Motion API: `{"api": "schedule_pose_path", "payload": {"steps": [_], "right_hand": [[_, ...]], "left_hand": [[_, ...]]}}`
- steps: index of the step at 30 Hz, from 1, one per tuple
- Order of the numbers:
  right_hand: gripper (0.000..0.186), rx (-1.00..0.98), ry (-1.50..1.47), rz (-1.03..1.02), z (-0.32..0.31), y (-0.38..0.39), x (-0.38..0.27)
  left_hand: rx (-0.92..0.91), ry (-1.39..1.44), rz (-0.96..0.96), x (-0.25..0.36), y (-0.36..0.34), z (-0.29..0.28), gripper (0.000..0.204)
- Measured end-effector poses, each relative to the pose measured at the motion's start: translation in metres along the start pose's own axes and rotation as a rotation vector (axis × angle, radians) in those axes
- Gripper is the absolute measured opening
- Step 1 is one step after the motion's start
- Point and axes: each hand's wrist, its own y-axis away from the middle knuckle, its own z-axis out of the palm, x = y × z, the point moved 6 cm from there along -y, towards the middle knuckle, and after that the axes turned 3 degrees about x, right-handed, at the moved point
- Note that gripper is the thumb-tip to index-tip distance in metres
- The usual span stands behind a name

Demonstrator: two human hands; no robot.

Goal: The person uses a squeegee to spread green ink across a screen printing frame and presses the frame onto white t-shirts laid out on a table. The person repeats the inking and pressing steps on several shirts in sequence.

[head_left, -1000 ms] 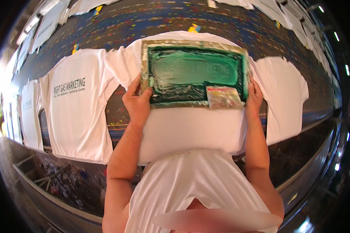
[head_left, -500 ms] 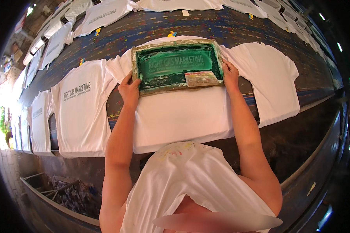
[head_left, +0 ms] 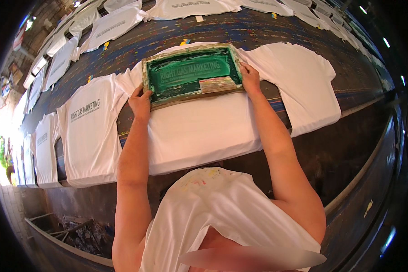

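Printing screen is at upper centre of the frame, over a white shirt, long axis slanting up rightward between your left hand and right hand, each grasping one short end.

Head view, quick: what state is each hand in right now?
Left hand: closed on the left side of the frame.
Right hand: closed on the frame's right side.
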Motion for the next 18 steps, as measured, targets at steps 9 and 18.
{"api": "schedule_pose_path", "payload": {"steps": [9,18], "right_hand": [[0.037,0.017,-0.003,-0.055,0.002,-0.001,-0.003],[0.037,0.011,-0.026,-0.004,0.0,-0.001,-0.001]], "left_hand": [[-0.015,0.004,0.016,-0.001,-0.001,-0.002,0.056],[-0.016,0.006,-0.019,0.006,0.003,0.001,0.058]]}}
